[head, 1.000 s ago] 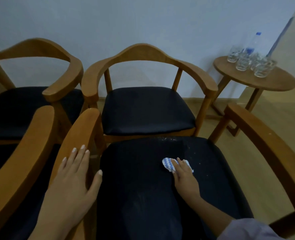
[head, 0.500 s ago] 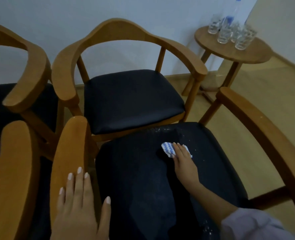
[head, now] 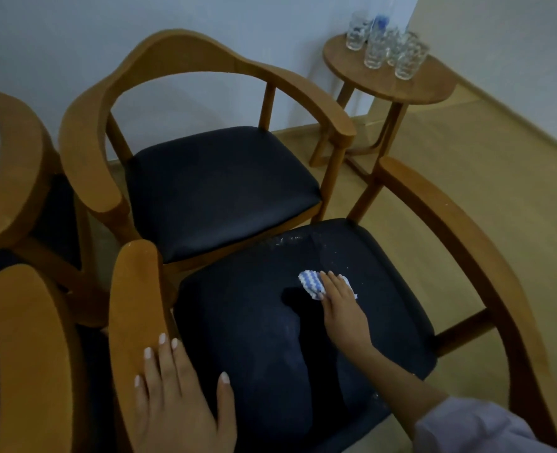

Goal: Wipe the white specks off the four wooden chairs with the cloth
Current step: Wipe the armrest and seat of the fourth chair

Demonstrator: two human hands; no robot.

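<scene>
Cloth [head: 310, 282]: small blue-white striped pad on far-right part of near chair seat [head: 254, 338]. Likely soft, light, prone to bunching; best pressed flat from above. Right hand [head: 342, 308]: fingers extended, pressing cloth, not clenched. White specks [head: 283, 240]: along seat's far edge. Left hand [head: 176, 397]: released, flat on left armrest [head: 133, 299]. Far chair [head: 218, 188] beyond.

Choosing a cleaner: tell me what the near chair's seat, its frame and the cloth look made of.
Seat: probably leather or vinyl; dark, smooth and taut, with a dull sheen.
Frame: wood, warm brown, satin finish; solid curved arms, though the grain is too blurred to confirm.
Cloth: soft textile with blue-and-white wavy ribbing, bunched under the right hand.
</scene>
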